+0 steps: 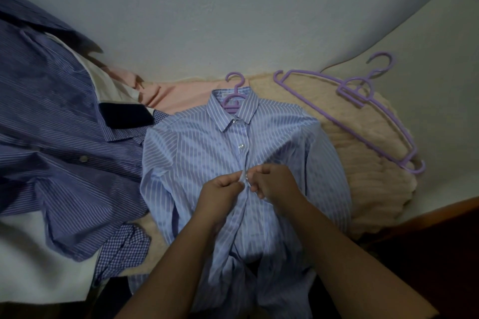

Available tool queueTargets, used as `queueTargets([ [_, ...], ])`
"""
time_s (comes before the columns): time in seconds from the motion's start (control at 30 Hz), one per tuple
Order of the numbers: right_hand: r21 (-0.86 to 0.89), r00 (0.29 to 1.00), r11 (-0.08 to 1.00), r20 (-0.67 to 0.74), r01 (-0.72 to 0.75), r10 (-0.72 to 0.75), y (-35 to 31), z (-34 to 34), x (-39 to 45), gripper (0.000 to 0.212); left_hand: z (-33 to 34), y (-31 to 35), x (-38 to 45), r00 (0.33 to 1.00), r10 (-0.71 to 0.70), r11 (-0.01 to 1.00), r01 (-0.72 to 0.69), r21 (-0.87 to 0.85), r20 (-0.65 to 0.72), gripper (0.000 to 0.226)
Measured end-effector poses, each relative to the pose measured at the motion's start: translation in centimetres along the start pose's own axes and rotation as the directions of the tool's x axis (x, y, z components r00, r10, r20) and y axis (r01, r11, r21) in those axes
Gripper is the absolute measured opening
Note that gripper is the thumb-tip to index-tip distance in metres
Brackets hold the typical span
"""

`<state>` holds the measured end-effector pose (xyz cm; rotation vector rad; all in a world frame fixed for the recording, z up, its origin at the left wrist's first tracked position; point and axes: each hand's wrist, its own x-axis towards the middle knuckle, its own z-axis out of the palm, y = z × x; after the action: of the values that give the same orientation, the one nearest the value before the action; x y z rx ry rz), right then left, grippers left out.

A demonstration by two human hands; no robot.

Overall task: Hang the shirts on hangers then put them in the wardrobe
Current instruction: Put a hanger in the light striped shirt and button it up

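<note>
A light blue shirt with white stripes lies flat on the bed, front up, collar away from me. A purple hanger sits inside it, its hook poking out of the collar. Two upper buttons are fastened. My left hand and my right hand meet at the placket in the middle of the chest. Each pinches one edge of the front at a button. More purple hangers lie stacked to the right of the shirt.
A dark blue striped shirt lies spread on the left over a checked shirt, a white garment and a pink one. A cream fuzzy blanket covers the bed. The wall is behind, a wooden edge at right.
</note>
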<state>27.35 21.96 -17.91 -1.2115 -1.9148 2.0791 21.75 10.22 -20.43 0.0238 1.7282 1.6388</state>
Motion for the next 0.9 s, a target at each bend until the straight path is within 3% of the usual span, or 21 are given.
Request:
queueTargets([
  [0.1,-0.007,0.998,0.998,0.009,0.061,-0.061,0.1,0.0,-0.1,0.018,0.2,0.3,-0.3,1.0,0.02,1.0,-0.021,0.02,0.023,0.017],
  [0.17,-0.027,0.992,0.992,0.001,0.126,-0.126,0.2,0.2,-0.1,0.02,0.3,0.6,-0.5,0.999,0.044,0.998,-0.045,0.041,0.013,0.023],
  [0.3,-0.309,0.935,0.885,0.046,0.349,-0.353,0.9,-0.2,-0.1,0.031,0.3,0.6,-0.3,0.997,0.08,0.996,-0.079,0.05,-0.02,0.024],
  [0.37,-0.391,0.911,0.826,0.106,0.406,-0.398,0.8,-0.5,-0.1,0.037,0.3,0.5,-0.2,0.995,0.094,0.996,-0.093,0.012,-0.024,0.019],
  [0.53,-0.449,0.911,0.794,0.151,0.41,-0.385,0.3,-0.6,-0.1,0.038,0.2,-0.3,0.8,0.999,0.035,0.997,-0.035,-0.067,0.006,0.026],
  [0.67,-0.403,0.927,0.836,0.129,0.373,-0.352,0.3,-0.5,0.0,0.035,0.2,-0.1,0.8,0.999,0.023,0.997,-0.026,-0.071,-0.036,0.013],
  [0.9,-0.351,0.942,0.88,0.016,0.32,-0.336,1.1,-0.1,0.7,0.022,0.7,0.1,0.3,0.99,0.136,0.989,-0.134,0.056,-0.042,0.017],
])
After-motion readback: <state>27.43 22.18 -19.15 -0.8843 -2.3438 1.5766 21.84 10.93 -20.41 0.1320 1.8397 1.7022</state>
